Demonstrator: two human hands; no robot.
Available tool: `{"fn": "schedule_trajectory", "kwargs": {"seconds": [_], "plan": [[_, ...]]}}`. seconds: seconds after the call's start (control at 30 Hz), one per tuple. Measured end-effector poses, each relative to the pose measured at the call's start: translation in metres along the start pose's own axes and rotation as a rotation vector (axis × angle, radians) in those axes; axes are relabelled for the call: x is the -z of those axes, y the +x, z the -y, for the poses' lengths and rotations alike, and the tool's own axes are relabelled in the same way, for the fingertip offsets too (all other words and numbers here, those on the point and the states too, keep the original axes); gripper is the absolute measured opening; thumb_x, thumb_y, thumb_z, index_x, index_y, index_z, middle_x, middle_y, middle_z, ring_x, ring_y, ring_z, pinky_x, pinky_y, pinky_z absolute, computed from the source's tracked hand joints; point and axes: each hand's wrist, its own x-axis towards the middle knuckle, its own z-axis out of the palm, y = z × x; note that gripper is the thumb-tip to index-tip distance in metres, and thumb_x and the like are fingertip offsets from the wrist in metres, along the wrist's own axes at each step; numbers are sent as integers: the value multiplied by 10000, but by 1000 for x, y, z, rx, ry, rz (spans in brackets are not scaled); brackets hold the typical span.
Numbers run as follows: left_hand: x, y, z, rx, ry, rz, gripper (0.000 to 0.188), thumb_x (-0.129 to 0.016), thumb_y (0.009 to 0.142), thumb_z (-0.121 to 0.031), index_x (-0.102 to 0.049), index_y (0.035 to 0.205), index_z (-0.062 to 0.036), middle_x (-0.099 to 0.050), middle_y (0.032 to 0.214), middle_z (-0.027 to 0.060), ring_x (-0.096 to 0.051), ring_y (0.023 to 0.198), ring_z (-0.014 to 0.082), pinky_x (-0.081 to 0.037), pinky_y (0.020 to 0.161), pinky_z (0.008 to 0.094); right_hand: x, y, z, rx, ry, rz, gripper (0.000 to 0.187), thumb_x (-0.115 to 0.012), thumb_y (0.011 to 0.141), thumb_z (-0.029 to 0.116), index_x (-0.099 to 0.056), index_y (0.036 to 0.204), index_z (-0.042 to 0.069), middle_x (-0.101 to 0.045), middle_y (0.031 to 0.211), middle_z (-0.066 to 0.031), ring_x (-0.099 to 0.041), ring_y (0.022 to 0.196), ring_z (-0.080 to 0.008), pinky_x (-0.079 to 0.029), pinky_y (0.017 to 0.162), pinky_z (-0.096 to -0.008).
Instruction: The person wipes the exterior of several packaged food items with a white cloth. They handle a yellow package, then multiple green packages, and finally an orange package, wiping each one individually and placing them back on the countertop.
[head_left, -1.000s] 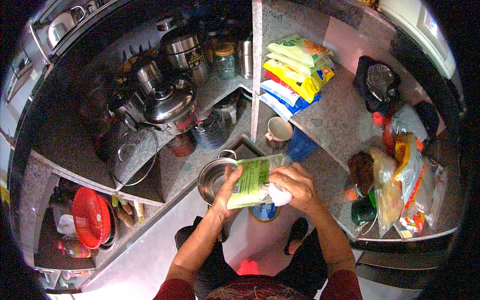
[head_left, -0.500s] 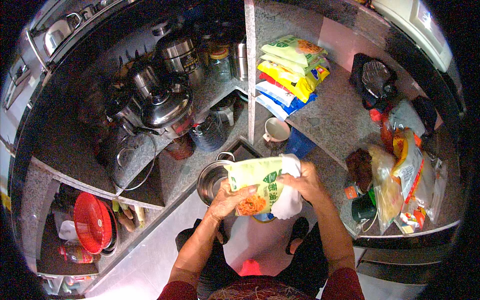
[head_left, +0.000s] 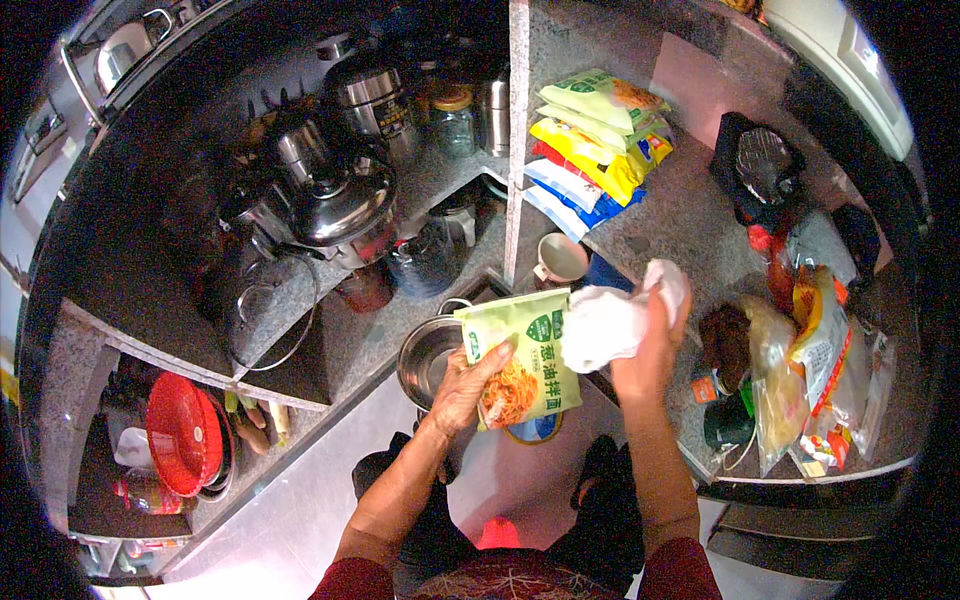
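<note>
In my left hand (head_left: 462, 388) is a pale green noodle packet (head_left: 525, 350), gripped at its left edge with the thumb across the front. A picture of noodles shows on its lower part. My right hand (head_left: 650, 345) is closed round a bunched white cloth (head_left: 612, 322), just right of the packet's upper right corner. Beyond them, on the grey stone shelf, lies a stack of similar packets (head_left: 600, 110), green on top with yellow, white and blue ones below. A pale cup (head_left: 561, 259) stands between the stack and the cloth.
A steel pot (head_left: 425, 360) sits left of the packet. Farther left are a lidded pot (head_left: 342, 210), a glass lid (head_left: 270, 315) and red basins (head_left: 185, 435). Bagged food (head_left: 790, 380) and a black bag (head_left: 757, 160) lie on the right shelf. A stone divider (head_left: 518, 140) rises between the shelves.
My right hand and the cloth have come off the packet's front and moved to the right and up. The packet stays in my left hand, its printed face now more fully seen.
</note>
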Motion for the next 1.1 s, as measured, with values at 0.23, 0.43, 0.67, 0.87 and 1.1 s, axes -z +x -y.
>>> {"fn": "schedule_trajectory", "kwargs": {"seconds": [0.23,0.43,0.67,0.87,1.1], "plan": [[-7,3,17,54,-66,-27,492,-631,809,-357,-518,1122,6,-585,1044,79,-587,890,157,-487,773,305,-5,-30,-42,646,-1245,610,495,-641,683,143,-489,1150,82,-460,1063,-123,-442,1036,-294,-325,896,-423],[8,7,10,82,-28,-162,500,-562,839,-428,-547,1079,10,-601,973,80,-580,846,162,-483,729,302,-5,-50,-35,674,-1193,906,443,-706,662,205,-542,1058,90,-417,1091,-154,-428,1005,-341,-339,874,-448],[18,10,13,58,-48,-45,647,-266,897,-575,-546,1093,-26,-598,985,83,-562,862,154,-470,759,307,-3,-72,-38,897,-998,1354,337,-688,612,196,-615,928,105,-498,991,-97,-495,973,-281,-421,818,-392],[18,9,16,22,174,26,756,-219,843,-676,-559,1065,-39,-580,952,60,-537,859,148,-446,759,298,-23,-52,-30,784,-1002,1011,368,-737,601,127,-590,934,71,-517,1037,-96,-507,976,-291,-418,818,-388],[5,-1,2,-56,663,-22,656,-169,931,-512,-475,1148,26,-546,1091,128,-474,1040,209,-351,928,334,-17,-25,-24,660,-1207,760,410,-667,622,31,-561,1015,85,-533,932,-104,-486,880,-316,-395,748,-402]]}}
